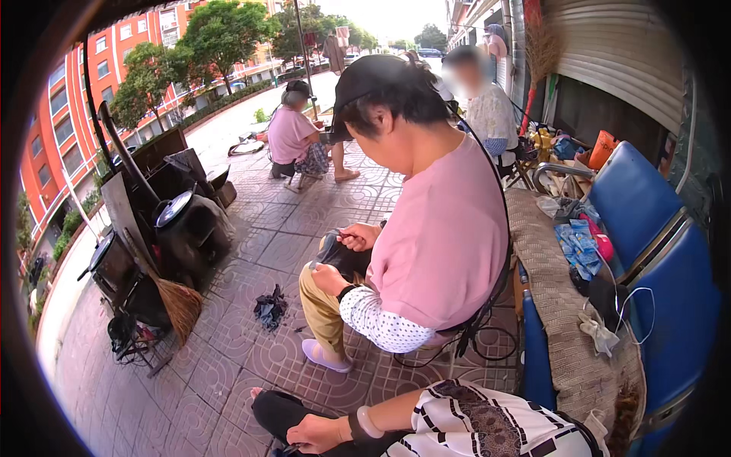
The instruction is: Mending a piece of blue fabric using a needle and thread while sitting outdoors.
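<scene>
My right hand point(318, 434) is at the lower edge, over my dark trouser leg point(285, 411). Its fingers are closed in a pinch around something small and bluish, mostly cut off by the frame, so I cannot make it out. A pale bangle point(368, 421) and a dark band circle the wrist, below a black-and-white patterned sleeve point(487, 419). My left hand is out of view. Just ahead sits a co-worker in a pink top point(442, 209), head bent. That person's hands point(331, 280) hold small things above the knee, too small to name.
Blue seats point(636, 206) and a woven mat point(552, 282) with blue packets point(579, 247) run along the right. Left stand sooty drums point(190, 228) and a straw broom point(179, 305). Dark scraps point(270, 308) lie on the paving. Two more people point(289, 133) sit farther off.
</scene>
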The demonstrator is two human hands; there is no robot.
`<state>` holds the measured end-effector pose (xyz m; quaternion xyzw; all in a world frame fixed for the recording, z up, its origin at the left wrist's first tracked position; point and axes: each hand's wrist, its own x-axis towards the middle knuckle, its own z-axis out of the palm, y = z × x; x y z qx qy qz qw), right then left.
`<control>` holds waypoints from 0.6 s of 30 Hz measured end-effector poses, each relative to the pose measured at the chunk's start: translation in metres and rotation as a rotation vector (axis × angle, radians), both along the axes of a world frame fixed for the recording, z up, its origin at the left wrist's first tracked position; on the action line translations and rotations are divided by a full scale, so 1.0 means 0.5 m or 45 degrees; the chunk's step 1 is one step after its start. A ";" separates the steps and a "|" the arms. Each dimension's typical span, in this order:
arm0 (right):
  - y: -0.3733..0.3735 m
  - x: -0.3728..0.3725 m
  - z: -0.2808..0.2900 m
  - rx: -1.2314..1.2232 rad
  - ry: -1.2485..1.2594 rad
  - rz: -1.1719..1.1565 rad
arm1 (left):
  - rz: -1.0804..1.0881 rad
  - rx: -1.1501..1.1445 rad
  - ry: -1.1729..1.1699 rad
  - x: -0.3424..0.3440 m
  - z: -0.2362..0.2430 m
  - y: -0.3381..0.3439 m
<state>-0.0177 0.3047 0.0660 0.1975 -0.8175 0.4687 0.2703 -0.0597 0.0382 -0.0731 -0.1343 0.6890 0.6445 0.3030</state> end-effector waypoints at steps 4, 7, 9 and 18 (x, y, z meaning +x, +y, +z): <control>-0.004 0.001 0.004 -0.014 0.016 -0.003 | 0.022 0.015 -0.029 0.001 -0.001 -0.003; -0.008 0.001 0.004 0.018 0.024 -0.039 | 0.043 0.025 -0.053 0.001 -0.003 -0.005; -0.010 0.000 0.003 0.017 0.019 -0.040 | 0.046 0.026 -0.064 0.000 -0.003 -0.005; -0.013 -0.005 0.002 -0.010 0.013 -0.021 | 0.113 0.056 -0.124 0.002 -0.004 -0.012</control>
